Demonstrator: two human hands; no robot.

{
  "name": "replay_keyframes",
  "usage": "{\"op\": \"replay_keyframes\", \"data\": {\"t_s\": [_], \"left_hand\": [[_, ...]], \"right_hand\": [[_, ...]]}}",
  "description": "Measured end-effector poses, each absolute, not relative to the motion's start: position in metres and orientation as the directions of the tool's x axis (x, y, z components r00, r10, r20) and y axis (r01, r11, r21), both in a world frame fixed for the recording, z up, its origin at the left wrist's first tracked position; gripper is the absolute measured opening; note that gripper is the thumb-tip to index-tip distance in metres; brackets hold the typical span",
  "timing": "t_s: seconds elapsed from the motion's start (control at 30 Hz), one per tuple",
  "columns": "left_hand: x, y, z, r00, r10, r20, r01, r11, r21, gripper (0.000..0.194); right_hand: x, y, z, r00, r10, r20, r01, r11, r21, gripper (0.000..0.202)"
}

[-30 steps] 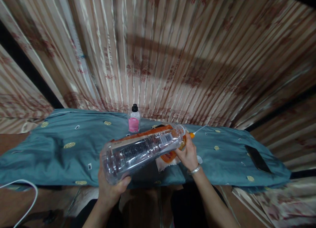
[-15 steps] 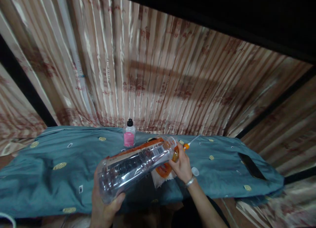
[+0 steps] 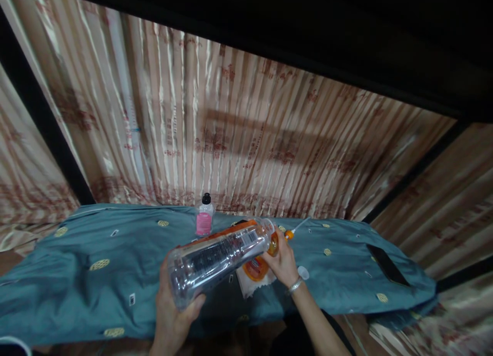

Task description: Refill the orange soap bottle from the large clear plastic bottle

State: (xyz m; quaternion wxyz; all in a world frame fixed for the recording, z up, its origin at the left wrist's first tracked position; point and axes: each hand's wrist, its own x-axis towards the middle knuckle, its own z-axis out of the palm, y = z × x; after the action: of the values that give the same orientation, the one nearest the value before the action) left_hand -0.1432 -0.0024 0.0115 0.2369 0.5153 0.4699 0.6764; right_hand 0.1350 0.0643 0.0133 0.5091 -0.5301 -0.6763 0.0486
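Note:
A big clear plastic bottle (image 3: 215,263) with an orange label is tilted nearly on its side above the bed, its uncapped mouth toward the right. My left hand (image 3: 175,299) is wrapped around its base. At the mouth end, my right hand (image 3: 282,261) is closed around a translucent amber bottle (image 3: 273,244), mostly hidden behind the fingers and the clear bottle. Below them lies a white and orange packet (image 3: 254,274) with a jagged edge, partly covered. An orange pump top (image 3: 288,235) with a thin tube rests beyond my right hand. A white cap (image 3: 303,273) lies beside my right wrist.
A small bottle (image 3: 204,222) with a pink label and black top stands at the back of the teal bedding (image 3: 146,253). Toward the right end lies a dark phone (image 3: 387,264). Behind hangs a striped curtain (image 3: 239,130), and dark frame bars (image 3: 46,119) edge the space.
The view has shifted, so everything sits slightly lower in the picture. The clear bottle's base and my left hand appear a little farther right. Both hands keep their holds.

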Motion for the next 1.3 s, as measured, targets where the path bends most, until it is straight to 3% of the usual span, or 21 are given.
{"op": "replay_keyframes", "data": {"t_s": [0.4,0.77,1.17,1.3], "left_hand": [[-0.144,0.006,0.005,-0.356,0.81,0.466,0.192,-0.425,0.885,0.091],[-0.15,0.006,0.0,-0.318,0.768,0.555,0.247,-0.498,0.831,0.081],[-0.137,-0.008,0.024,-0.358,0.846,0.396,0.096,-0.388,0.917,0.093],[-0.137,-0.01,0.026,-0.362,0.834,0.418,0.103,-0.41,0.906,0.091]], "right_hand": [[0.136,0.063,0.014,0.082,0.789,0.609,0.591,0.453,-0.667,0.061],[0.136,0.063,0.008,0.108,0.794,0.599,0.6,0.428,-0.676,0.065],[0.135,0.059,0.01,0.133,0.8,0.586,0.634,0.386,-0.67,0.067],[0.134,0.057,0.014,0.116,0.805,0.582,0.624,0.397,-0.673,0.063]]}}
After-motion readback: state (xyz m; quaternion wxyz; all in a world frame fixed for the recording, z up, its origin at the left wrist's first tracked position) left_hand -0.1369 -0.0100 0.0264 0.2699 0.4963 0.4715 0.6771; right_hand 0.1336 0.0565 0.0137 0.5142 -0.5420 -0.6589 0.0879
